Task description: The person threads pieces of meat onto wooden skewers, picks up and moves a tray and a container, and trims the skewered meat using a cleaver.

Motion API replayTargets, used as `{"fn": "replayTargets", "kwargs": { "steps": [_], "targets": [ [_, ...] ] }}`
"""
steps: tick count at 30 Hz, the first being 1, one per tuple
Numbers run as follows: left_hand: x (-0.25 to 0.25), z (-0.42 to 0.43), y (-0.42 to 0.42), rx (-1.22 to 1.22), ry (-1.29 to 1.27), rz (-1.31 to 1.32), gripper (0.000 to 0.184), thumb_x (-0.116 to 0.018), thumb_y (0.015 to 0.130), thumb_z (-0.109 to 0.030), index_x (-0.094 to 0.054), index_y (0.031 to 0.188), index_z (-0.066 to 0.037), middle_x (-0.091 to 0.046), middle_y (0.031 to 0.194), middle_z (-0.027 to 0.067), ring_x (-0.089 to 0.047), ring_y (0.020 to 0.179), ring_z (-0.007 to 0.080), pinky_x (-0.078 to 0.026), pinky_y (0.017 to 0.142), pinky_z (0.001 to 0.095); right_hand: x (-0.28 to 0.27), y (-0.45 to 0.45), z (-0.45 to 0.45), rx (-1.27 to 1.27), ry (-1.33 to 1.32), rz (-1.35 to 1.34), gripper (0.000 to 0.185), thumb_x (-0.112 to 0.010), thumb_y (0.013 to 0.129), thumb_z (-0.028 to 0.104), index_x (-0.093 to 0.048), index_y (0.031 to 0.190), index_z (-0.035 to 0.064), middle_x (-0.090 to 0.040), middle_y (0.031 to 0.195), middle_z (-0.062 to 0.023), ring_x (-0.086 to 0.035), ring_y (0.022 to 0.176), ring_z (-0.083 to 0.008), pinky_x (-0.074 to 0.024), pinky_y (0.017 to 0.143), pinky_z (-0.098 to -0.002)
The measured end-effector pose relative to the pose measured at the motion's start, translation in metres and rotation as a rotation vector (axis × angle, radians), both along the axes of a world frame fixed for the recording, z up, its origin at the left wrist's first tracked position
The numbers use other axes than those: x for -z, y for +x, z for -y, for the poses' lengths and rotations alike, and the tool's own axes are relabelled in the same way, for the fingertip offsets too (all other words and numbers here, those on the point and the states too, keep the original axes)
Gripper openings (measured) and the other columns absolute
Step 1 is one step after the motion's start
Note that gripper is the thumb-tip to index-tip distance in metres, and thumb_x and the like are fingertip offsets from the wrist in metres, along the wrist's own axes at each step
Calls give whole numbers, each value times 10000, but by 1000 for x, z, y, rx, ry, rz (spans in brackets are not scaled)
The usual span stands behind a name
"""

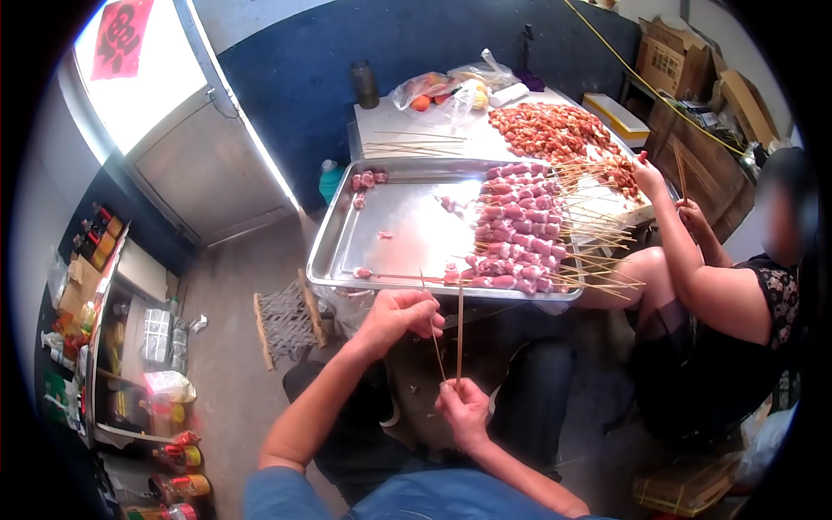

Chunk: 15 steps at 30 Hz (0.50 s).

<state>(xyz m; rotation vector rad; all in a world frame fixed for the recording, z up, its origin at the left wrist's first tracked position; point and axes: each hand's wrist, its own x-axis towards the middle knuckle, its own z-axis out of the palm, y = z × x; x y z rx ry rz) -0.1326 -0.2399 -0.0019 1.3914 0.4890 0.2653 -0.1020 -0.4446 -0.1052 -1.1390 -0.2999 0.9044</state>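
Observation:
In front of my lap, my right hand [466,409] pinches the lower ends of thin bamboo skewers [459,334], which point upward. My left hand [400,317] is closed at the upper part of one tilted skewer [438,354]; whether a meat piece is also between its fingers, I cannot make out. Just beyond my hands lies a wide metal tray [347,251]. Rows of skewered raw pink meat [520,230] fill its right side, their bare sticks jutting over the right rim. A few loose meat pieces [368,179] lie at the tray's left.
A heap of red meat chunks [555,130] covers part of the white table [381,121], with loose skewers [416,143] and bagged fruit [433,91]. At right, a seated co-worker [719,295] holds sticks. A woven stool [289,319] stands left; shelves with bottles [182,455] line the wall.

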Motion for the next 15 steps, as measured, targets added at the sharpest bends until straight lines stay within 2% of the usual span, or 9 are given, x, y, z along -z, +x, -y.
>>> {"fn": "replayTargets", "kwargs": {
  "steps": [2, 7, 9, 11, 12, 14, 15],
  "targets": [
    [2, 7, 0, 37, -10, -5, 250, -598, 924, -204, -641, 1010, 27, -688, 871, 119, -685, 755, 168, -548, 686, 262, -6, 2, -8, 35, 19, 14, 73, -608, 924, 131, -590, 903, 63, -600, 671, -7, -500, 530, -44, -364, 477, -171],
    [-11, 6, 1, 181, 15, -91, 268, -591, 926, -216, -637, 1033, 26, -690, 885, 103, -667, 752, 141, -527, 680, 256, -21, 14, -17, 56, 22, -16, 65, -607, 924, 129, -592, 904, 69, -607, 689, -5, -512, 538, -43, -356, 475, -165],
    [-33, -15, 4, 230, 281, -149, 246, -584, 925, -223, -656, 1012, -5, -689, 876, 71, -656, 750, 122, -512, 664, 247, -25, 17, -19, 62, 71, 16, 57, -604, 925, 118, -594, 905, 66, -607, 693, -7, -504, 536, -38, -346, 470, -159],
    [-50, -46, 8, -23, 429, -213, 214, -580, 905, -199, -680, 930, -12, -677, 806, 56, -638, 634, 118, -496, 577, 246, -22, 20, -20, 61, 87, 21, 53, -603, 924, 108, -594, 903, 60, -608, 694, -8, -494, 533, -34, -336, 465, -155],
    [-41, -75, 15, -151, 634, -102, 216, -582, 896, -188, -677, 925, 3, -674, 777, 64, -629, 586, 121, -492, 541, 253, -20, 21, -19, 44, 85, 37, 60, -607, 922, 113, -594, 904, 57, -608, 694, -8, -491, 533, -33, -340, 469, -156],
    [-43, -120, 30, -397, 821, -117, 182, -620, 841, -143, -677, 889, 23, -673, 755, 103, -625, 561, 126, -490, 537, 271, -17, 20, -18, 32, 88, 54, 67, -611, 921, 118, -594, 905, 55, -608, 694, -9, -487, 534, -32, -344, 473, -158],
    [-38, -145, 38, -468, 891, -170, 184, -632, 818, -152, -673, 873, 20, -675, 785, 135, -650, 627, 173, -503, 598, 300, -17, 17, -15, 18, 60, 59, 79, -610, 922, 126, -598, 901, 50, -605, 692, 2, -487, 542, -26, -357, 488, -161]
  ]
}}
